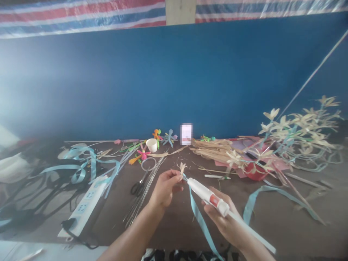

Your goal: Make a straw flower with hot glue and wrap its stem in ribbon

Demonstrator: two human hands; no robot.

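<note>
Between the fingertips of my left hand a small cream flower stands pinched at its base, petals up. My right hand is wrapped round a white glue gun with a red label. A long white glue stick sticks out of its back end. The glue gun's tip points at the flower's base, close to my left fingers; whether they touch I cannot tell. A light blue ribbon hangs down from near the flower, passing between my hands.
Black-handled scissors and a bundle of thin wires lie left of my hands. Farther left is a white power strip. A paper cup stands at the back. Dried husk strips and finished cream flowers are on the right.
</note>
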